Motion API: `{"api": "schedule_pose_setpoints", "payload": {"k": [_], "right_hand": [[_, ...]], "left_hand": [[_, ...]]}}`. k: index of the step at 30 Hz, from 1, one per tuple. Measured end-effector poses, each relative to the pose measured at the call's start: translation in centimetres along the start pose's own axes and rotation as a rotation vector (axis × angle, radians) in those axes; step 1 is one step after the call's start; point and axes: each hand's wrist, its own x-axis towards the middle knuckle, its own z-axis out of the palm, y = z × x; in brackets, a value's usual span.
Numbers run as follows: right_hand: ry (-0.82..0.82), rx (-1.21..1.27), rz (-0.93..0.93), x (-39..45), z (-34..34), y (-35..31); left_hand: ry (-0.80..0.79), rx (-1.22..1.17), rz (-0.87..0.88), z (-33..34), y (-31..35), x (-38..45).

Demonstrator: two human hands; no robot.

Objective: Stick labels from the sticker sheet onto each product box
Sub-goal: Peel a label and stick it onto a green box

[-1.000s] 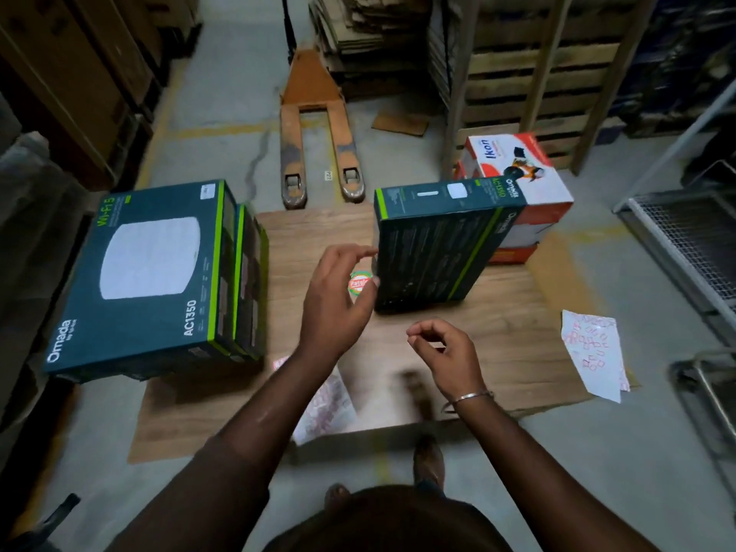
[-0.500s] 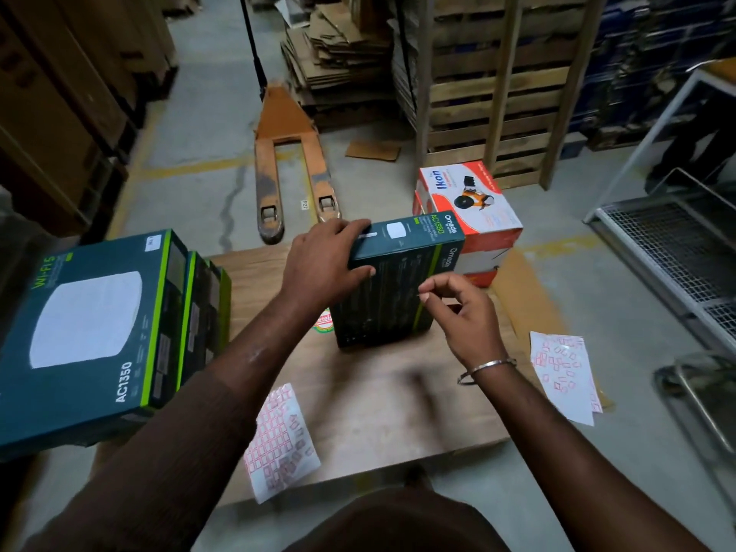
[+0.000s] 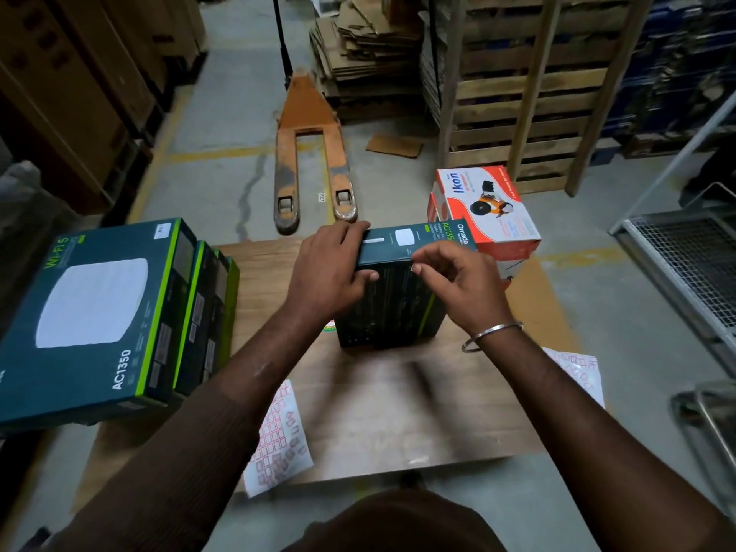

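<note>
A dark teal Omada product box (image 3: 392, 308) stands upright in the middle of a wooden board (image 3: 390, 412). My left hand (image 3: 330, 272) grips its top left corner. My right hand (image 3: 458, 284) pinches a small label (image 3: 416, 267) at the box's top front edge. A sticker sheet (image 3: 278, 444) with red-outlined labels lies at the board's near left edge. A second sticker sheet (image 3: 577, 372) lies on the right, partly hidden by my right arm. A row of the same teal boxes (image 3: 99, 316) stands at the left.
A red and white Ikon box (image 3: 488, 211) sits on other boxes behind the held box. An orange pallet jack (image 3: 310, 153) lies on the floor beyond the board. Wooden pallets (image 3: 525, 93) stand at the back right, a wire mesh cart (image 3: 685, 264) at the right.
My left hand went from holding a round tape roll to gripping the box top. My right hand rose from the box's front to its top edge with the label.
</note>
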Motion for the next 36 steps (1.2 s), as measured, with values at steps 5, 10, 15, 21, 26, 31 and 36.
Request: {"api": "schedule_pose_setpoints", "payload": {"k": [5,10,15,21,26,31,36], "right_hand": [[-0.029,-0.094,-0.088,1.7,-0.1,0.4],[-0.089,-0.137,-0.069,2.5,-0.2,0.9],[-0.115,-0.138,-0.033,2.7,0.3,1.2],[-0.071,-0.132,-0.009,2.8,0.7,1.2],[-0.07,-0.154,-0.02,2.7,0.9,1.3],[-0.064,-0.191,-0.047,2.7,1.2,1.3],[-0.013,-0.194,-0.064,2.3,1.5,1.6]], "left_hand": [[0.03,0.027,-0.016,0.2,0.7,-0.1],[0.035,0.061,-0.016,0.6,0.9,-0.1],[0.043,0.073,0.003,1.0,1.1,-0.8],[0.066,0.076,0.062,1.5,0.8,-1.7],[0.064,0.09,0.081,1.7,0.5,-1.8],[0.096,0.105,0.07,1.7,0.8,-2.0],[0.142,0.083,0.0,2.1,1.5,-1.9]]}}
